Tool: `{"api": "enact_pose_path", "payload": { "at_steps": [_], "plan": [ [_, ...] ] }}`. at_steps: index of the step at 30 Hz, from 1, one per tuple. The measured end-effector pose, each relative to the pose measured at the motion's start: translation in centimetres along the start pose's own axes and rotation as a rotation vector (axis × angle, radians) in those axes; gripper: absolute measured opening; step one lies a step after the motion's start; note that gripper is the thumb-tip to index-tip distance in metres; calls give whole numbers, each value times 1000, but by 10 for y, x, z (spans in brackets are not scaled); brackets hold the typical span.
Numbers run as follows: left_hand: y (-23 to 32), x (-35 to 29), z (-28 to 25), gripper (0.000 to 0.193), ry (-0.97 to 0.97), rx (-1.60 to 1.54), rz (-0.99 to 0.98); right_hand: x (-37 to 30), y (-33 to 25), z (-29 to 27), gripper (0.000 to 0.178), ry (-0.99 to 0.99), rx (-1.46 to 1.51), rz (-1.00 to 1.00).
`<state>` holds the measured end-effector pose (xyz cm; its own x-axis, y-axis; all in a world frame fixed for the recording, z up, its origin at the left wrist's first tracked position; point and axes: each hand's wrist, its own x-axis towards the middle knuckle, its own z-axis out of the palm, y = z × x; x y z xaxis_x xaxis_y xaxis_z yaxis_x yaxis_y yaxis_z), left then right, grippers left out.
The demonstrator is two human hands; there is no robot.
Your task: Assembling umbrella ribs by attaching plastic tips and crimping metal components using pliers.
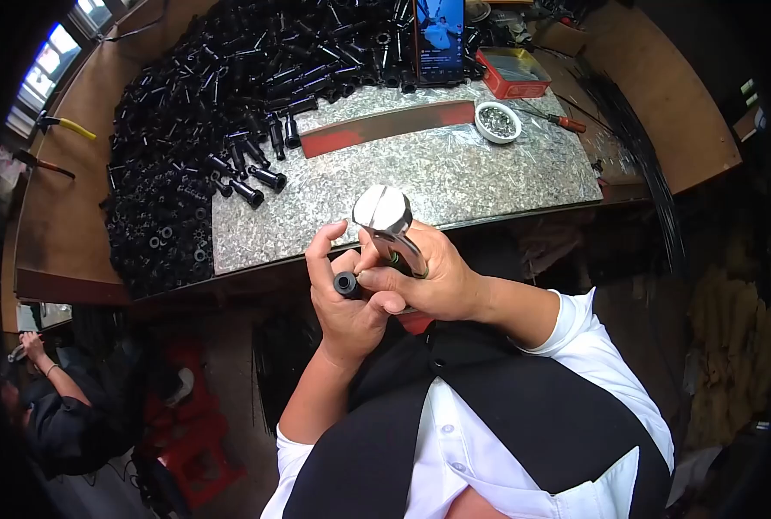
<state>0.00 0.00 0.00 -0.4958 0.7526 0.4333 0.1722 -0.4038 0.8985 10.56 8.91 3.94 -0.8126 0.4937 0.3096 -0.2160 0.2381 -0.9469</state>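
My left hand [342, 316] is closed round a black tubular part [346, 284] with a round hole in its end; the index finger is bent upward. Pressed close beside it, my right hand [437, 272] grips shiny end-cutting pliers [384, 210]. Their broad rounded head points up, with a slit between the two jaws, and a bit of green shows between the handles. My right thumb lies against the black part. Both hands are in front of my chest, just off the near edge of the speckled worktop [316, 208]. My palms hide most of the handles.
A large heap of black tubular parts [256, 69] covers the worktop's left and back. Behind lie a red-and-grey strip [385, 126], a white bowl [479, 127] of metal bits, a red tin [520, 90], a phone [439, 43] and a red-handled tool [567, 124]. Another person's hand [32, 346] shows lower left.
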Motion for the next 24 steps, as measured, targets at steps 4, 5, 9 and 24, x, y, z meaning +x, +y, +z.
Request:
{"api": "enact_pose_path", "payload": {
  "at_steps": [4,5,9,24],
  "plan": [
    [0,0,-4,104,-19,0,-26,3,1,4,14,6,-113,-96],
    [-1,1,-6,104,-19,-16,-38,5,2,6,14,24,-117,-113],
    [1,0,-7,104,-22,2,-41,6,4,6,14,11,-116,-140],
    [5,0,-10,105,-7,6,-34,6,8,8,10,-23,-153,-159]
  ]
}}
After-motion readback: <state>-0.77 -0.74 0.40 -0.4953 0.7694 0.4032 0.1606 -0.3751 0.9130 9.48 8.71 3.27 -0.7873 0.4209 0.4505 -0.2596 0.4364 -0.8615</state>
